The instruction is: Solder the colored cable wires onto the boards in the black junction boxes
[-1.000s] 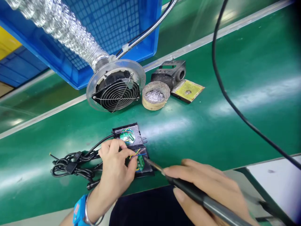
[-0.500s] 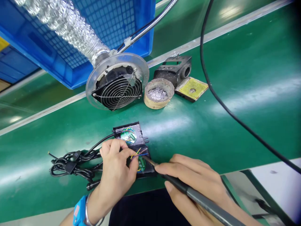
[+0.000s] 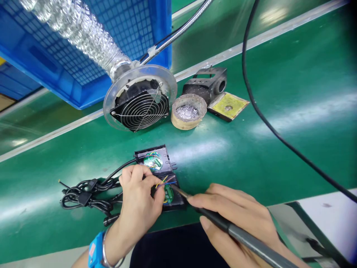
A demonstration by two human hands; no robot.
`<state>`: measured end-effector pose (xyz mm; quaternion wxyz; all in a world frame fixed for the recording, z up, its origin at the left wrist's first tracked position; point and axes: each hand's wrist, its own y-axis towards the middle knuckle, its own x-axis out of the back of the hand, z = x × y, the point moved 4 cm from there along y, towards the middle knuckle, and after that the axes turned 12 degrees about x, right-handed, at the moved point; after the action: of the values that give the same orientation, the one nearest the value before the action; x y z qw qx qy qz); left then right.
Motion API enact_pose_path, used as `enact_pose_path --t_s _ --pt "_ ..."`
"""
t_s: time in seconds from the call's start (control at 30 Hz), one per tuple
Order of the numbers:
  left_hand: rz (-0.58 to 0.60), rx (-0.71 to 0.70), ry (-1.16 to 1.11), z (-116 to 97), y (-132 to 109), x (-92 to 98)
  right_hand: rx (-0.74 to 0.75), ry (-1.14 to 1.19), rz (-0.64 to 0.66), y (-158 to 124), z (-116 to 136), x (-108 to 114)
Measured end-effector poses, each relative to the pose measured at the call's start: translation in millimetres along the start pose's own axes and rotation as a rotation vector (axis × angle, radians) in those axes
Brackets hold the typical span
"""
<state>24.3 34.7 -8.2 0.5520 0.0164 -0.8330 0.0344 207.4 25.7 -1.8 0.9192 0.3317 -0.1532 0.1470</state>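
My left hand point(image 3: 141, 195) pinches thin coloured wires point(image 3: 165, 181), yellow, blue and reddish, over the nearer of two black housings. A green circuit board point(image 3: 169, 194) shows in that nearer housing, partly covered by my fingers. Held like a pen in my right hand point(image 3: 237, 216) is a soldering iron point(image 3: 216, 220), its tip pointing left at the wires and board. Whether the tip touches them I cannot tell. Just beyond, the farther black housing point(image 3: 165, 154) holds another board point(image 3: 153, 160) with wires. Bundled black cables point(image 3: 86, 195) lie left of my left hand.
A fume extractor fan point(image 3: 143, 109) on a foil duct point(image 3: 83, 33) stands beyond the housings. Beside it are a round tub of solder scraps point(image 3: 188, 111), an iron holder point(image 3: 206, 83) and a yellow sponge point(image 3: 229, 106). A blue crate point(image 3: 80, 91) sits behind; a black cord point(image 3: 275, 130) hangs at right.
My right hand and the soldering iron have shifted slightly right. My left hand keeps its pinch on the wires, and the view has moved a little.
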Motion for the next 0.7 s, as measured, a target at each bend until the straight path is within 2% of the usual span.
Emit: enact_pose_path --t_s 0.7 --pt "0.003 0.001 -0.01 1.0 0.8 -2.0 -0.015 0.016 0.04 -4.7 -3.4 -5.4"
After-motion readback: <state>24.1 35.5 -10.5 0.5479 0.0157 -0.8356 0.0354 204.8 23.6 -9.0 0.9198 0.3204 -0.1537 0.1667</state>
